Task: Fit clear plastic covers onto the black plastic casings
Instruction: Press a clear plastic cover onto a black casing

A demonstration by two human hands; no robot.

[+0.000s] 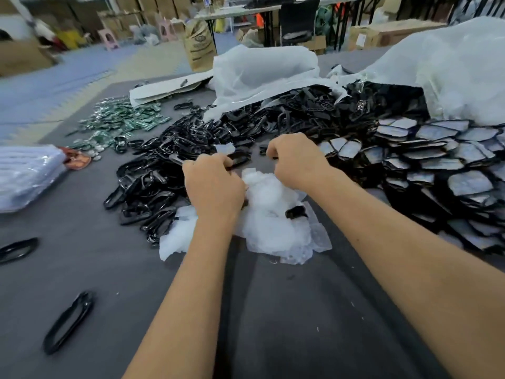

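The two bare forearms come nearest to the camera, and they reach forward over the grey table (82,269) to the place of work. The left hand (214,184) has its fingers curled round a black casing (240,157), which sticks out just beyond its knuckles. The right hand (296,160) is also curled, and it seems to pinch something small at its fingertips, but what this is I cannot tell (the fingers hide it). Between and below the two hands lies a heap of crumpled clear film (270,222), with one dark piece on it. To do this step well, I think the casing must be held firmly with its open face up, and the cover set square on the rim before pressing, so that no edge stays lifted. Left of the left hand spreads the pile of black casings (153,184); right of the right hand lies a pile of pieces with pale shiny faces (437,165). Beyond both hands, a white sack (262,72) lies open and black parts spill out of its mouth.
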